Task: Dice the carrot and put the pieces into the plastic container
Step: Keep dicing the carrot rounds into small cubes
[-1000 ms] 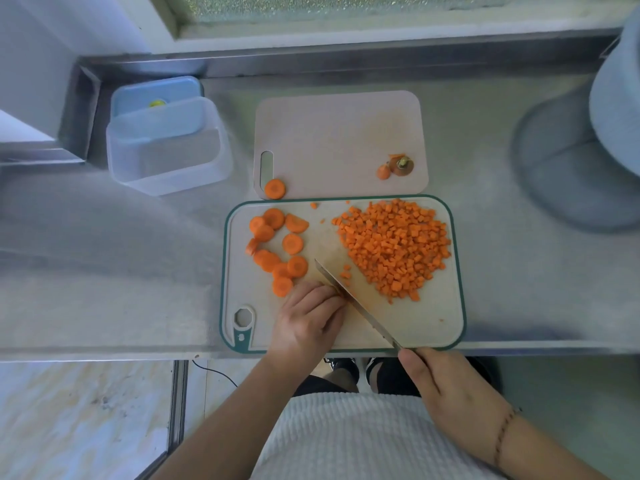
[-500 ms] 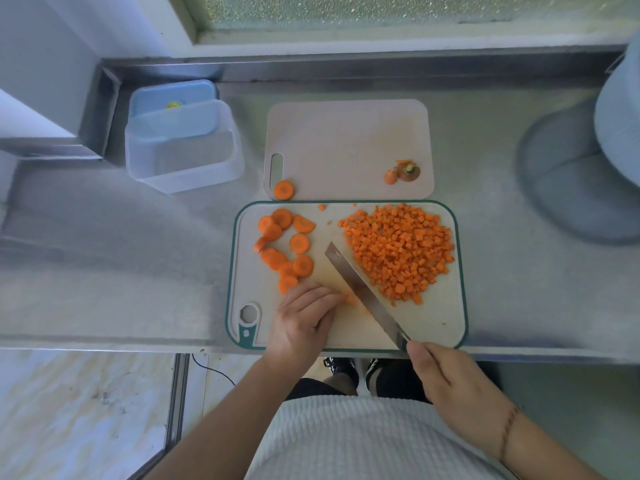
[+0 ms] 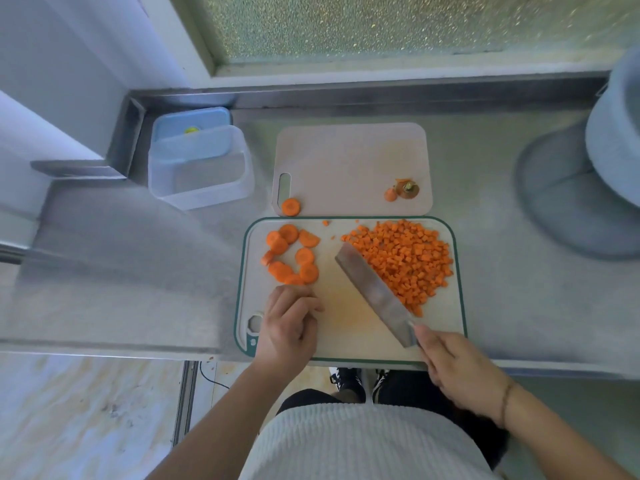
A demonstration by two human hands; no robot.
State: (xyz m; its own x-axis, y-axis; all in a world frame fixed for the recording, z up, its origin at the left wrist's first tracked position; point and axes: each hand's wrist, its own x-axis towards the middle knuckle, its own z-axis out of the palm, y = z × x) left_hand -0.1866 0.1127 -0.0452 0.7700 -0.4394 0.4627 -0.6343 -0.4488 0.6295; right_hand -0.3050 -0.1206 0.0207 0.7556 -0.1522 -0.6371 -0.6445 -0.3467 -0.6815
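Fingers of the right hand (image 3: 460,368) wrap the knife (image 3: 375,293), its blade against the diced carrot (image 3: 405,259) on the cutting board (image 3: 349,327); the left hand (image 3: 289,323), loosely curled and empty, rests beside carrot slices (image 3: 291,254). The plastic container (image 3: 201,168) stands well apart.

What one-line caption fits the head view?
Right hand sweeps knife against diced carrot; slices remain.

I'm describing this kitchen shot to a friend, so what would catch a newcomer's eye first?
The big heap of diced carrot on the right of the green-rimmed cutting board, with the knife blade laid against it, held by the right hand. Next, the carrot rounds on the board's left, just beyond the left hand.
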